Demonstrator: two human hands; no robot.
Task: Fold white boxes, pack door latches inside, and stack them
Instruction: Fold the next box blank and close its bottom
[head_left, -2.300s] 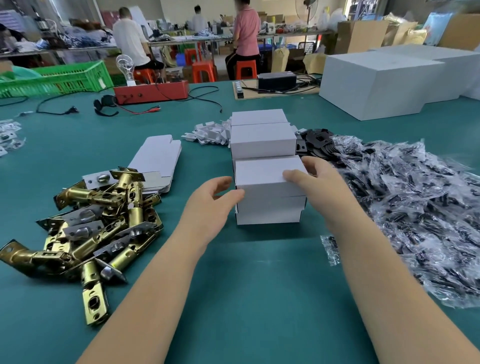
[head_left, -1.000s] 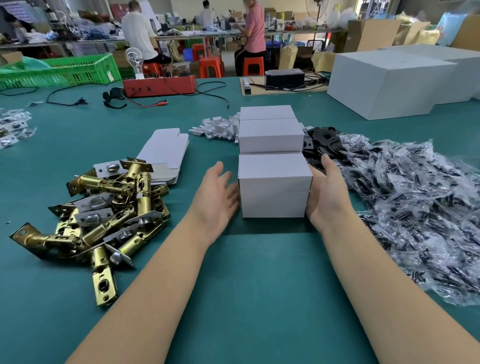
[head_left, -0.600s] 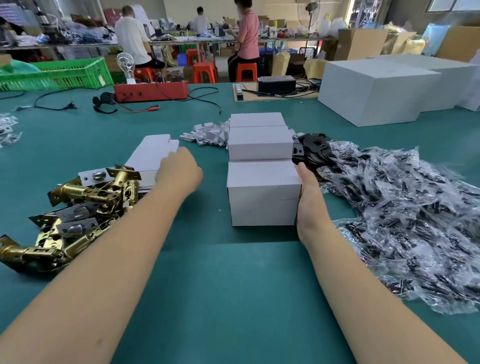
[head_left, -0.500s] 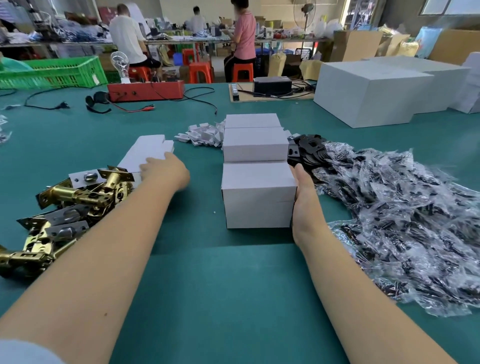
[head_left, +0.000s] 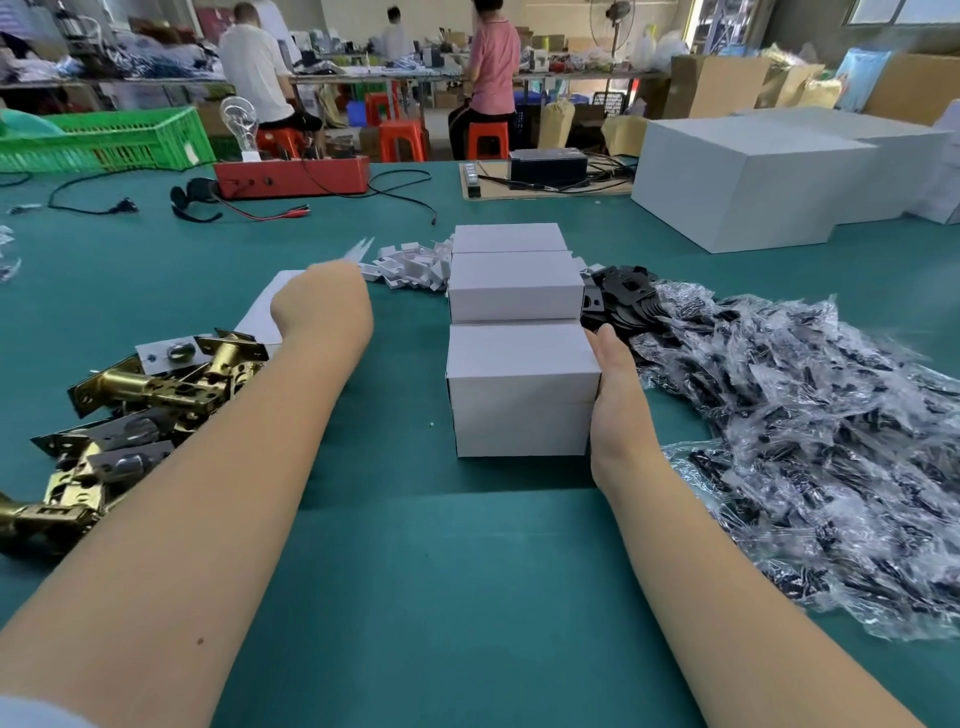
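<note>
Two folded white boxes (head_left: 519, 364) stand stacked in front of me on the green table (head_left: 415, 571). More white boxes (head_left: 514, 286) stand in a row right behind them. My right hand (head_left: 618, 405) lies flat with straight fingers against the near stack's right side. My left hand (head_left: 322, 306) is over the pile of flat box blanks (head_left: 260, 317) at the left and grips one blank, whose blurred tip sticks out beyond the knuckles. Its fingers are hidden behind the hand. Brass door latches (head_left: 140, 395) lie heaped at the near left.
Clear bags of black parts (head_left: 805, 426) cover the right side, with loose black plates (head_left: 623, 291) beside the boxes. Small white card pieces (head_left: 410, 262) lie behind the blanks. Large white cartons (head_left: 748, 176), a red device (head_left: 291, 176) and a green crate (head_left: 104, 140) stand at the back.
My left hand left the near stack, reached left to the flat blanks and now lifts one. My right hand stayed flat against the stack's right side.
</note>
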